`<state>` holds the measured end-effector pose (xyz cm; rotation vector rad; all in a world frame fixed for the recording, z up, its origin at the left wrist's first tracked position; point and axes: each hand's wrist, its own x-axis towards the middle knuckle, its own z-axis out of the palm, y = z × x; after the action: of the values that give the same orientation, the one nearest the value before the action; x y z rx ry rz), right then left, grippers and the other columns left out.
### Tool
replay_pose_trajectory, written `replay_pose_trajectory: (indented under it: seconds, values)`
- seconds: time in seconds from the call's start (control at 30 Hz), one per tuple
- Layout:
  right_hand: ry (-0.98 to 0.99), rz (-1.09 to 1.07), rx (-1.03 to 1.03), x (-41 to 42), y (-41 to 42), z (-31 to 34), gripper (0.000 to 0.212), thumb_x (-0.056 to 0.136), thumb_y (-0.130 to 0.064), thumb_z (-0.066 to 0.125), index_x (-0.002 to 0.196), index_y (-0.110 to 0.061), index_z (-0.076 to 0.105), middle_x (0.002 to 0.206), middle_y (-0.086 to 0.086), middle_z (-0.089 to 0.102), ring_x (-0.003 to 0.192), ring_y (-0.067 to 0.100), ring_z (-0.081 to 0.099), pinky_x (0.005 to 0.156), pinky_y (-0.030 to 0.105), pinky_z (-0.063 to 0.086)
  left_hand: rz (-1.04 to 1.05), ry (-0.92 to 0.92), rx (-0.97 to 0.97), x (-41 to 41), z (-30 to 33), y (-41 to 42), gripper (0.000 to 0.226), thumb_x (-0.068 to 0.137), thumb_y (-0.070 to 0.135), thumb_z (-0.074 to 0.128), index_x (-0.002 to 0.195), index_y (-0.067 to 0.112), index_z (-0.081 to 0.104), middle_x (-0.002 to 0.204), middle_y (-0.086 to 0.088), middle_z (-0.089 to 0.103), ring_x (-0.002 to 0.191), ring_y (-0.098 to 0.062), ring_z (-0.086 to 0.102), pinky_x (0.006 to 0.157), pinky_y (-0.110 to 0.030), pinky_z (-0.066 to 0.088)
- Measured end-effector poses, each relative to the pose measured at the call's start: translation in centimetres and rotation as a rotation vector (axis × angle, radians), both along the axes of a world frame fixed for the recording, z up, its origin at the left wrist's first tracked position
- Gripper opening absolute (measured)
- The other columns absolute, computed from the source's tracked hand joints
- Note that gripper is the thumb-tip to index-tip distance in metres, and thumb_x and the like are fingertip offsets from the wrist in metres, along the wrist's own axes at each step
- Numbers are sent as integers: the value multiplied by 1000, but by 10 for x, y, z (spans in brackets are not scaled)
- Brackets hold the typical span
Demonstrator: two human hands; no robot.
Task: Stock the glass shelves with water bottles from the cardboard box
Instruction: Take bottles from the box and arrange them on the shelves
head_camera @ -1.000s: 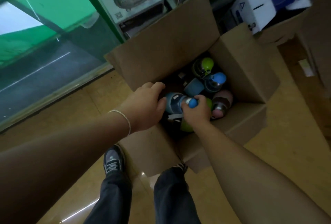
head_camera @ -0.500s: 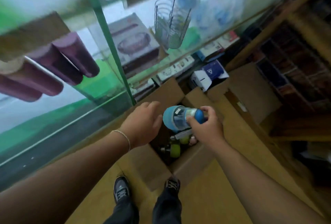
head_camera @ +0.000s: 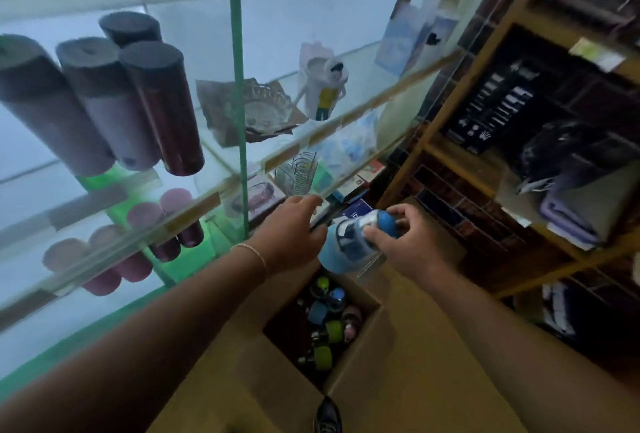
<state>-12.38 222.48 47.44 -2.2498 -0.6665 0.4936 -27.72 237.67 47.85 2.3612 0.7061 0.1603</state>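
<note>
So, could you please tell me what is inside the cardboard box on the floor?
The cardboard box holds loose water bottles with green, blue and pink parts, lying jumbled. The box walls and the top bottles hide whatever lies deeper.

Above the matt brown cardboard box [head_camera: 360,356], the bottle [head_camera: 349,242] pairs a clear glossy body with a matt blue sleeve and smooth blue plastic cap, while beyond the box stand translucent glass shelves [head_camera: 214,197] and a wooden rack [head_camera: 485,51].
</note>
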Motion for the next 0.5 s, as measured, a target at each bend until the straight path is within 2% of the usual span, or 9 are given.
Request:
replay_pose_trajectory:
  seconds: [0.23,0.4,0.5]
  values:
    - [-78,56,55,-11,-2,78,42,78,-38,79,110,-24,57,99,-2,58,85,12,62,71,34,58,-128,-90,-14,-12,58,-6,67,89,38,63,146,19,34,142,-6,44,124,-20,47,94,-23,36]
    - [-144,143,136,-10,4,136,46,77,-37,81,113,-26,55,100,-7,56,85,5,57,64,18,48,-129,-158,33,-11,95,-9,71,88,42,63,148,20,32,150,-3,38,135,-16,37,108,-27,32]
    - [-162,205,184,-5,11,165,46,74,-39,82,110,-27,55,100,-7,57,87,6,59,68,21,51,-96,-186,80,-10,116,-12,79,85,45,66,150,20,28,153,-1,34,138,-16,33,112,-30,29]
